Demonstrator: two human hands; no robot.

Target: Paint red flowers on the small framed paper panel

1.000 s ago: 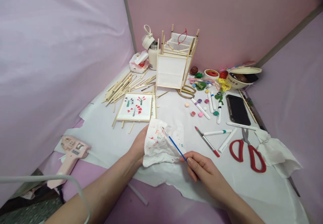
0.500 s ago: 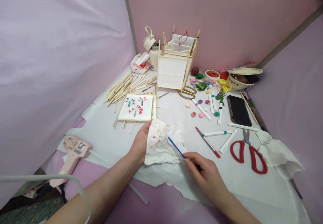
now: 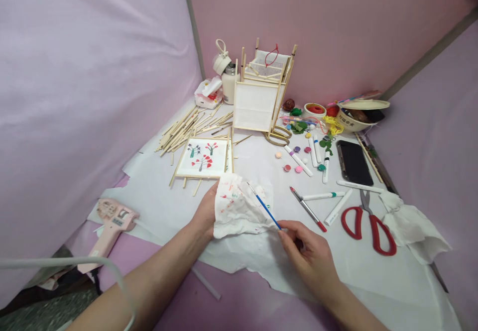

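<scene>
My left hand (image 3: 206, 210) grips the left side of a crumpled white tissue (image 3: 233, 214) dotted with red, orange and green marks; its fingertips are hidden behind the tissue. Pinched between the thumb and fingers of my right hand (image 3: 304, 249) is a thin blue brush (image 3: 266, 207). The brush points up and left, its tip over the upper part of the tissue; whether it touches cannot be told. Just beyond my left hand lies a stick-framed white panel (image 3: 203, 158) painted with red and dark flowers. Behind it a lantern-like stick frame with white panels (image 3: 256, 107) stands upright.
Loose sticks (image 3: 179, 132) lie at the back left, a pink glue gun (image 3: 112, 229) at the left. On the right are markers (image 3: 298, 161), small paint pots (image 3: 287, 168), a black phone (image 3: 354, 163), red-handled scissors (image 3: 383, 234) and another tissue (image 3: 414, 226). A white cable crosses the lower left.
The brush has moved slightly right, with its tip higher, as my right hand shifted right. The tissue in my left hand has risen a little and its folds have changed.
</scene>
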